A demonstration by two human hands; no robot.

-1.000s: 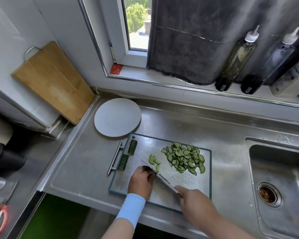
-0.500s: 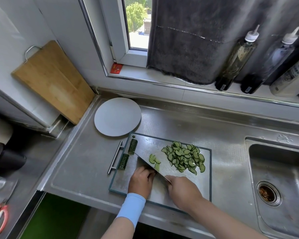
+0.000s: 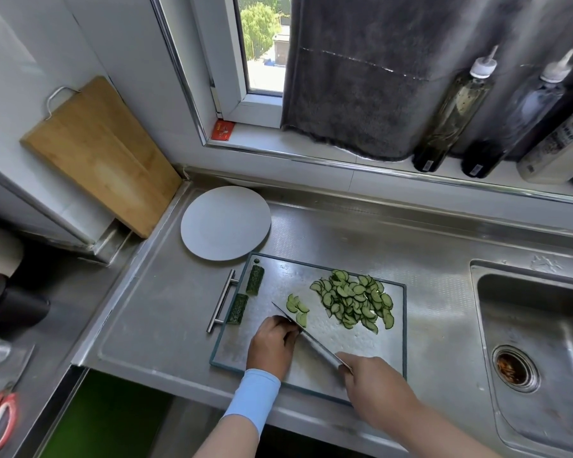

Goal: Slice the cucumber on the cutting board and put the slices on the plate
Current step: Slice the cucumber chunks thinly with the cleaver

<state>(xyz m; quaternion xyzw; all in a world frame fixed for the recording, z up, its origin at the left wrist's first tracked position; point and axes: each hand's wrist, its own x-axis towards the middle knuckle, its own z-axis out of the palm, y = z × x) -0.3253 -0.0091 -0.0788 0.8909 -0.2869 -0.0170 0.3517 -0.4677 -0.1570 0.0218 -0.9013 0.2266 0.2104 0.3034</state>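
- Your right hand [image 3: 374, 381] is clamped round the grip of the knife [image 3: 306, 335]. The blade runs from near right to far left, with its tip towards the board's left edge.
- Your left hand [image 3: 272, 345] rests knuckles-up on the board [image 3: 361, 355], fingers curled against the blade's left side. You cannot tell whether it holds anything, as whatever is beneath is hidden.
- Two cucumber chunks [image 3: 255, 280] lie along the board's left edge, one behind the other. Their long axes run near to far, roughly parallel to that edge.
- A few slices [image 3: 297, 307] lie just right of the blade tip, and the main pile [image 3: 354, 302] sits towards the far right of the board.
- The plate [image 3: 225, 223] sits just beyond the board's far left corner and holds nothing.
- The bottles [image 3: 454, 110] on the sill carry small labels, and the red card [image 3: 223, 130] is printed. None of it is legible.
- A metal handle [image 3: 222, 302] sticks out from the board's left edge. Bare table [image 3: 159, 312] lies left of it, and a narrower strip lies between the board and the sink [image 3: 526, 325].
- The board's near edge lies close to the table's front edge.
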